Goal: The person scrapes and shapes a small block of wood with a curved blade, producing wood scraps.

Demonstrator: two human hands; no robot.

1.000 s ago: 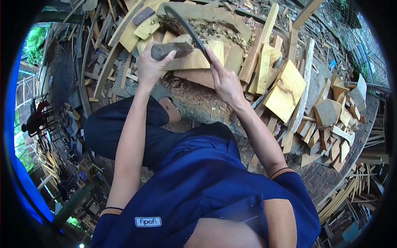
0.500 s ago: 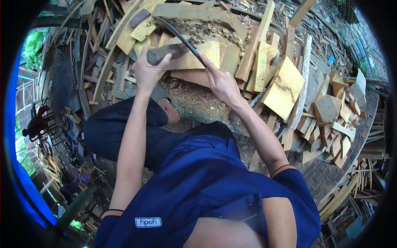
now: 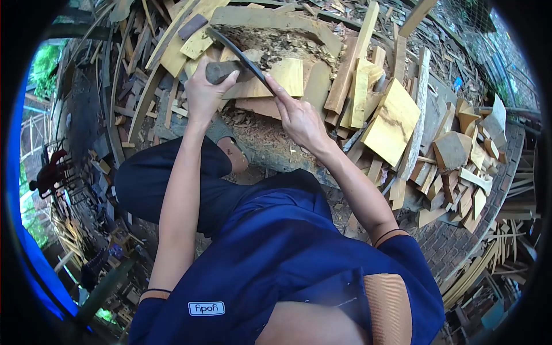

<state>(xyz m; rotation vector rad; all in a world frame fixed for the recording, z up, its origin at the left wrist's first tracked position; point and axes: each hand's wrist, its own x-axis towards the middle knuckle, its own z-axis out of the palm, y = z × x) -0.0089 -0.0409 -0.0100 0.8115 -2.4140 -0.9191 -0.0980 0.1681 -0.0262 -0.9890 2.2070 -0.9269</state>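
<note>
Worker's blue shirt and bent knee fill the near field. Left hand, grip closed round one end of a dark wood billet, props it against a yellow board, apparently to steady it for cutting. Right hand, grip closed on the handle of a curved blade, lays the edge across the billet, just beyond the left fingers. A chip-strewn log lies beneath. Offcuts crowd the right and far sides; free room lies mainly above and toward the worker.
</note>
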